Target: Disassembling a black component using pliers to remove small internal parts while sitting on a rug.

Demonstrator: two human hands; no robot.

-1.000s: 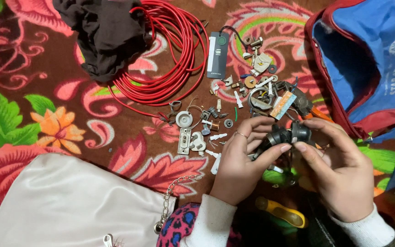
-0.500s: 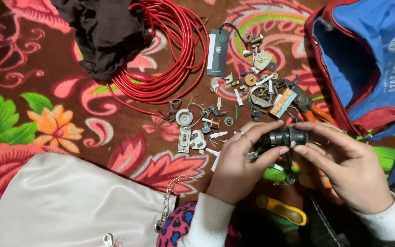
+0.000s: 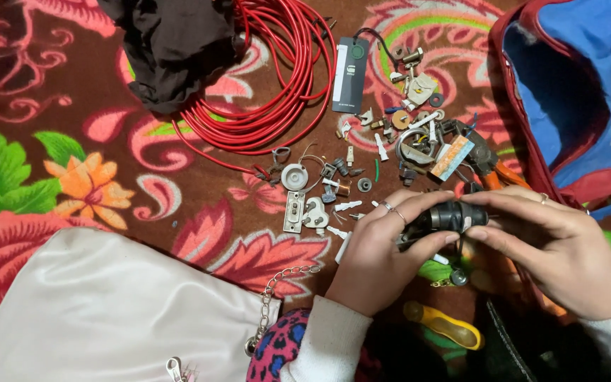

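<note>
The black cylindrical part (image 3: 447,216) sits between both hands, low and right of centre, just above the flowered cloth (image 3: 107,177). The left hand (image 3: 376,258) curls around its left end: the thumb presses from below, and the ringed fingers (image 3: 390,209) bend over the top, closed on the part rather than spread. The right hand (image 3: 556,247) grips the other end, its fingertips pinched on the ribbed rim with the thumb underneath and the fingers only slightly parted. Both hands grasp the same piece, which lies roughly level.

Just above and to the left of the hands, a scatter of small metal and plastic bits (image 3: 334,187) lies on the cloth, washers and screws among them. Orange-handled pliers (image 3: 493,170) lie near the right hand's fingertips. A coil of red wire (image 3: 277,78) lies well up the cloth, beside a dark crumpled fabric (image 3: 175,46). A white bag with a chain (image 3: 107,311) fills the lower left, and a blue bag with red trim (image 3: 574,92) lies open at the upper right. A yellow handle (image 3: 443,324) lies under the wrists.
</note>
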